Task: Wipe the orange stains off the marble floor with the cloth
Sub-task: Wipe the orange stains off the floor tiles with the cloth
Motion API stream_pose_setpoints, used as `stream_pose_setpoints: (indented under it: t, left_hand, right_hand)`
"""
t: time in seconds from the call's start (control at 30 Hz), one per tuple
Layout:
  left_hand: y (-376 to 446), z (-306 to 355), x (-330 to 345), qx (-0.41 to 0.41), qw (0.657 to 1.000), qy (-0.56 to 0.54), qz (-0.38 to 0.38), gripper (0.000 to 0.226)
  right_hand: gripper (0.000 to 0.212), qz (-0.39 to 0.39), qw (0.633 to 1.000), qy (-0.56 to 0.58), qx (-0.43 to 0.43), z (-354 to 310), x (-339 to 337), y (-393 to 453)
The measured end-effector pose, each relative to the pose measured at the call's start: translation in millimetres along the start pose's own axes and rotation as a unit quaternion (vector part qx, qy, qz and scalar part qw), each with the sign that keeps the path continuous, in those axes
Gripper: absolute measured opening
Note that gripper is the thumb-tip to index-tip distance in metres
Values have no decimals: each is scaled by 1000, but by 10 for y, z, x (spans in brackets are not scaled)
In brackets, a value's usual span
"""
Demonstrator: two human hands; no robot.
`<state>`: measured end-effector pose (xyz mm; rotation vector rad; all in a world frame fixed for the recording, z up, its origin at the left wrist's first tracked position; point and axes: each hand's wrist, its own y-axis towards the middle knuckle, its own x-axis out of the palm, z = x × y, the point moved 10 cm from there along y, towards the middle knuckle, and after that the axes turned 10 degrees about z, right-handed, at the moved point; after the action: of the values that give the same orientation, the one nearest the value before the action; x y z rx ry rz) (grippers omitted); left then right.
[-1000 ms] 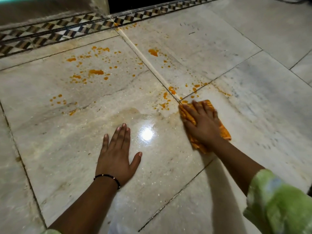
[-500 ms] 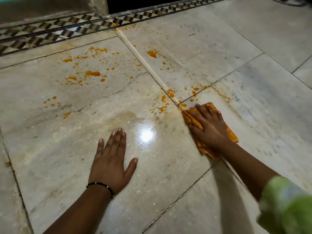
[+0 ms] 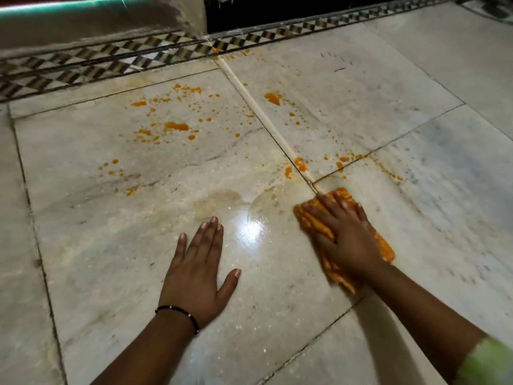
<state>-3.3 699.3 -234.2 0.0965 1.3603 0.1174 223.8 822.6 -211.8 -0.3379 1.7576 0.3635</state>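
Note:
My right hand [image 3: 342, 236] lies flat with straight fingers on the orange-stained cloth [image 3: 385, 247], pressing it to the marble floor [image 3: 111, 245] just below a tile joint. My left hand [image 3: 198, 266] rests flat on the floor, fingers spread, a black bracelet on its wrist. Orange stains are scattered ahead: a large splatter group [image 3: 176, 125] on the left tile, a blob [image 3: 273, 98] on the far tile, and drops [image 3: 299, 163] along the joint just ahead of the cloth. A wet, shiny smear [image 3: 249, 212] lies between my hands.
A patterned black-and-white border strip [image 3: 133, 61] runs along the far edge, with a wall base [image 3: 83, 26] and a dark opening [image 3: 277, 9] behind it. A pale raised joint line [image 3: 249, 95] runs diagonally toward the cloth.
My right hand has slid the cloth back toward me and slightly left, away from the drops at the joint. My left hand stays planted; the view has shifted a little.

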Motion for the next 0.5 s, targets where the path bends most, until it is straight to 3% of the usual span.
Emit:
stream_pose_setpoints:
  t: [0.1, 0.2, 0.3, 0.4, 0.5]
  left_hand:
    - [-2, -7, -8, -1, 1000, 6, 0, 76]
    - [3, -13, 0, -2, 1000, 12, -8, 77]
    - [-6, -31, -2, -4, 1000, 11, -9, 77]
    - [-3, -25, 2, 3, 1000, 5, -5, 77]
    - [-3, -18, -2, 1, 1000, 6, 0, 76]
  right_hand:
    - [64, 13, 998, -21, 51, -167, 32, 583]
    - [61, -19, 999, -41, -29, -728, 201, 819]
    - [58, -33, 989, -19, -140, -1143, 229, 420]
    - [54, -46, 977, 14, -207, -960, 171, -165]
    - [57, -33, 986, 8, -161, -438, 89, -225]
